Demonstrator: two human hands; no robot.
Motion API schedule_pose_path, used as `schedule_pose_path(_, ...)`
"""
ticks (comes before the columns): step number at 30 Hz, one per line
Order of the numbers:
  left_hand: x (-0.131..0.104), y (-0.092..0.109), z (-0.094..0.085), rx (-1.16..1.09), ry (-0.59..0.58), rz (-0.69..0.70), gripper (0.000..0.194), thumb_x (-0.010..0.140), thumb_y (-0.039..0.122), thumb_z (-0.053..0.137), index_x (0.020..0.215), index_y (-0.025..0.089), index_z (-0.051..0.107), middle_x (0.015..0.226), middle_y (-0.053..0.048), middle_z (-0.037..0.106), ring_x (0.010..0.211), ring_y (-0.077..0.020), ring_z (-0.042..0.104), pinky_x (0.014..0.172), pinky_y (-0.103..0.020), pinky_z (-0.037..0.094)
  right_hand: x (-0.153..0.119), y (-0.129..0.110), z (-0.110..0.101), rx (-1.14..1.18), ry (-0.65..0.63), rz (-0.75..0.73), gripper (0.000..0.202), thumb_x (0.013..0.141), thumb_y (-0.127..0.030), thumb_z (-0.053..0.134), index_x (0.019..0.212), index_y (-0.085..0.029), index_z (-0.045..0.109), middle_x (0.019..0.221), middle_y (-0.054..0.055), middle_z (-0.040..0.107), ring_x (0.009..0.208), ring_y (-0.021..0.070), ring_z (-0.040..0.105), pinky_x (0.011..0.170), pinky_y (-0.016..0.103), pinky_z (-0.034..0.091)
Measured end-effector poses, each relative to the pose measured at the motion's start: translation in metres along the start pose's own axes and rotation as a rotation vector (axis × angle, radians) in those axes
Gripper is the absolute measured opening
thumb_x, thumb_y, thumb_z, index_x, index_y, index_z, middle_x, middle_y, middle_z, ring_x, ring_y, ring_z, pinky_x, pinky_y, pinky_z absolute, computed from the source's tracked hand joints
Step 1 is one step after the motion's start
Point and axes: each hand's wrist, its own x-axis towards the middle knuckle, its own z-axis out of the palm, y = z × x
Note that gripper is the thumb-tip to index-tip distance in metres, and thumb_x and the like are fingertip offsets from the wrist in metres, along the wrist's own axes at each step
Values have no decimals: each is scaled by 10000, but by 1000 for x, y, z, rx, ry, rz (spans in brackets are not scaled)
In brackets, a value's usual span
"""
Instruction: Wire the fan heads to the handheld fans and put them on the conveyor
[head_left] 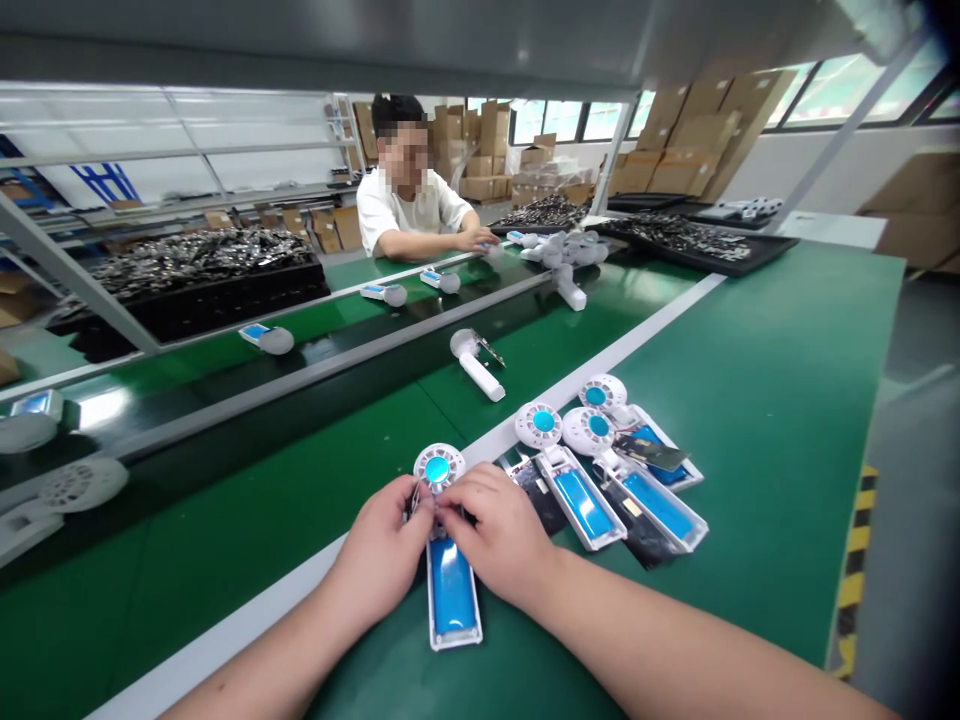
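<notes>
An opened white handheld fan (454,590) lies on the green table in front of me, its round vented head (439,466) pointing away and a blue battery (453,585) showing in its handle. My left hand (390,545) is closed on the fan's neck from the left, thumb and fingers pinched. From the right, my right hand (499,530) pinches at the same neck, its fingertips meeting the left ones. The small parts between the fingertips are mostly hidden. Close to my right hand lie several similar opened fans (585,500) with blue batteries and dark circuit boards (652,452).
A single white fan (480,368) with a loose board lies on the green conveyor (360,440). More fan pieces (266,338) sit along the far strip. Black trays of metallic parts (682,240) stand at the back. Across the line, a person (412,215) handles pieces. A shelf (315,50) hangs overhead.
</notes>
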Motion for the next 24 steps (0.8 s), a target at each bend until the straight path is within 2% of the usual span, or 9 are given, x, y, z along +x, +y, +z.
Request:
schedule_pose_path(4, 1, 2, -3, 20, -66, 15, 267, 898, 407, 446, 752, 211, 553, 754, -7, 625, 736, -202, 574, 681, -303, 425, -1, 2, 0, -17, 33, -6, 99, 862, -144, 627, 838, -200, 705, 826, 29, 728, 825, 203, 624, 804, 364, 462)
schedule_pose_path(14, -1, 5, -3, 96, -59, -11, 309, 912, 439, 421, 748, 210, 546, 751, -11, 623, 721, -205, 565, 655, -309, 405, -1, 1, 0, 8, 26, -7, 106, 847, -108, 630, 804, -179, 696, 811, 34, 723, 809, 192, 616, 800, 347, 458)
schedule_pose_path(21, 1, 4, 0, -1, -83, -67, 249, 900, 399, 410, 752, 217, 494, 564, 52, 480, 549, -161, 466, 590, -290, 378, -4, 0, -1, 5, 22, 33, 58, 872, -169, 622, 827, -189, 654, 859, 36, 689, 859, 208, 590, 807, 358, 435)
schedule_pose_path(24, 0, 6, -1, -9, -80, -85, 255, 900, 394, 408, 737, 215, 486, 570, 49, 489, 551, -157, 471, 604, -297, 397, -6, -3, -2, -3, -11, 68, 79, 895, -168, 587, 829, -194, 622, 870, 32, 661, 870, 207, 566, 809, 359, 423)
